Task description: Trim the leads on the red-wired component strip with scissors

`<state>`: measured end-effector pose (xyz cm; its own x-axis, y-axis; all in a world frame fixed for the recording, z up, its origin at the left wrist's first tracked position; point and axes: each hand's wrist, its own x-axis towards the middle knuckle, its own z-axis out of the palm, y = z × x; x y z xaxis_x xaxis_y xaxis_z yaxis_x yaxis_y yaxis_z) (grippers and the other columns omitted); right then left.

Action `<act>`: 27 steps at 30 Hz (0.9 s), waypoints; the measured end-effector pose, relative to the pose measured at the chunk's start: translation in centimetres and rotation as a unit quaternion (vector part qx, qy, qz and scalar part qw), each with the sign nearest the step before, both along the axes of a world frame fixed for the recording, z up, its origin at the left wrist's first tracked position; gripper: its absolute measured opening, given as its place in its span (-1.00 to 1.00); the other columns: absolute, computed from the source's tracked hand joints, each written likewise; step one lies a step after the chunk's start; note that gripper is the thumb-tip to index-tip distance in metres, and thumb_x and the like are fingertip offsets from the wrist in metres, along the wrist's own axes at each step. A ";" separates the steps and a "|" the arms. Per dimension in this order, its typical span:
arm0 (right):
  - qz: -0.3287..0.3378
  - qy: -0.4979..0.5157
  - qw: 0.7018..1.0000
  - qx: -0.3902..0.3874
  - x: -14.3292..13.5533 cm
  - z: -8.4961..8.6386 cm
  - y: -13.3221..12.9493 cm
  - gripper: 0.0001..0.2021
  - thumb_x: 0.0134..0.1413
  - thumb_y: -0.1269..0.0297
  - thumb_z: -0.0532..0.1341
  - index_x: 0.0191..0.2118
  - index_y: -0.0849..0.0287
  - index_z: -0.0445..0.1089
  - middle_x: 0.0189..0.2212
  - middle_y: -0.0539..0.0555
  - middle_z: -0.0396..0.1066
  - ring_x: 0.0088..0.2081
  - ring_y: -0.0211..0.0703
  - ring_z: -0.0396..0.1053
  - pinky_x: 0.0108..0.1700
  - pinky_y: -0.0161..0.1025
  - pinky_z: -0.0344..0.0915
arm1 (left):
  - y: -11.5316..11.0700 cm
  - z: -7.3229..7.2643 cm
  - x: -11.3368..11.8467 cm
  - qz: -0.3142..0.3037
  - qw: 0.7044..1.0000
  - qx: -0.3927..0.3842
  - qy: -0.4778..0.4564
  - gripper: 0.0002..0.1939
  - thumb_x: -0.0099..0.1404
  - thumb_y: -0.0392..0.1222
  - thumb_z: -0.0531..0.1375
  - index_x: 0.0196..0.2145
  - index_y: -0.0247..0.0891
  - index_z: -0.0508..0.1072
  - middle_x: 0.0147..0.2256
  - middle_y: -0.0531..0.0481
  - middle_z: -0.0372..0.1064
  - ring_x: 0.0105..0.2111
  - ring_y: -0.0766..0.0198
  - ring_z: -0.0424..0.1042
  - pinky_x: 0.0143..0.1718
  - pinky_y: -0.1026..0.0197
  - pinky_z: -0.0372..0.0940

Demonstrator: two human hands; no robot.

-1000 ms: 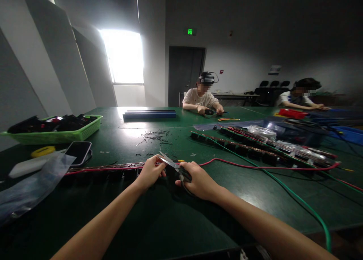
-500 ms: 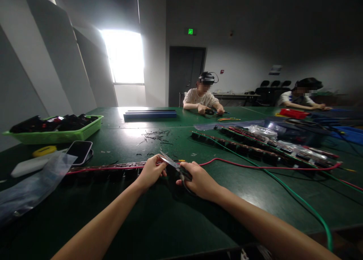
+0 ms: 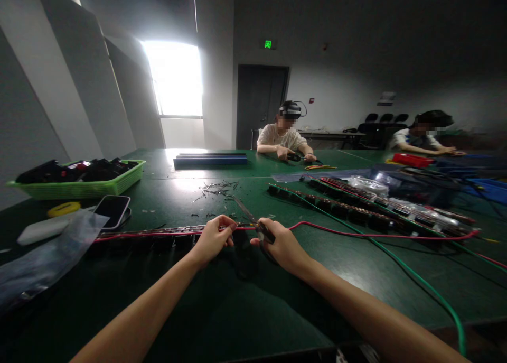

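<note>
Scissors (image 3: 260, 226) with dark handles are gripped in my right hand (image 3: 279, 244), their blades pointing up and left over the table. My left hand (image 3: 216, 239) is closed, thumb and fingers pinched at the right end of a long strip of black parts (image 3: 158, 241); what lies between the fingertips is too small to name. A red wire (image 3: 336, 227) runs along this strip, past both hands and on to the right. Behind my hands lies a loose pile of thin dark offcuts (image 3: 217, 189).
Left: a green basket (image 3: 83, 188) of black parts, a phone (image 3: 112, 212), a plastic bag (image 3: 51, 262). Right: more strips (image 3: 328, 204) and a green wire (image 3: 415, 276). Blue bars (image 3: 209, 160) lie farther back. Two people sit across, one (image 3: 281, 138) holding a tool.
The scissors have moved right, away from my left fingertips, and their blades now point more steeply upward. My right hand has shifted slightly right. My left hand stays nearly in place.
</note>
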<state>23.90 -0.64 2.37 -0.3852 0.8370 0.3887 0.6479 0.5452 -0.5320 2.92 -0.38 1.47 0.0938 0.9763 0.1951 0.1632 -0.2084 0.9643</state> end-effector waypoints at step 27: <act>0.031 -0.111 0.992 0.057 -0.3 -0.4 -0.7 -0.51 -0.04 0.04 0.29 -0.01 0.16 0.27 -0.19 0.15 0.35 -0.19 -0.04 0.23 -0.13 -0.15 0.18 | 0.3 -0.3 -0.1 -0.004 1.000 -0.003 0.002 -0.84 0.19 -0.26 0.08 -0.27 -0.34 0.38 -0.60 0.12 0.31 -0.63 0.41 0.35 -0.61 0.39 0.17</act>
<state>23.56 -1.33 2.01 -0.5217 0.7646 0.3784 0.7054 0.6361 -0.3128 2.82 -0.13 1.12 0.1023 0.9765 0.1896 0.1653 -0.2047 0.9648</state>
